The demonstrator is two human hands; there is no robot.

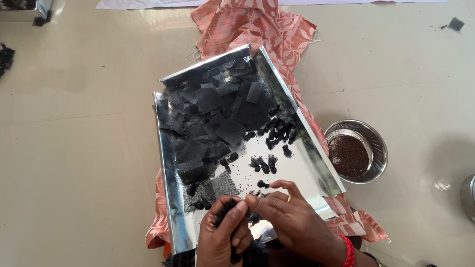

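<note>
At the frame's bottom centre, the left hand (223, 236) and right hand (292, 217) pinch a small black mesh piece (228, 205) between closed fingertips. They work over a silver tray (173, 198) of black mesh squares (213, 113); a steel bowl of dark seeds (357, 151) sits at right.

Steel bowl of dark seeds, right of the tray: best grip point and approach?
Pinch the steel bowl at its right rim, coming from above on the right. It sits upright with its rim exposed; the shiny tray and patterned cloth crowd its left.
</note>
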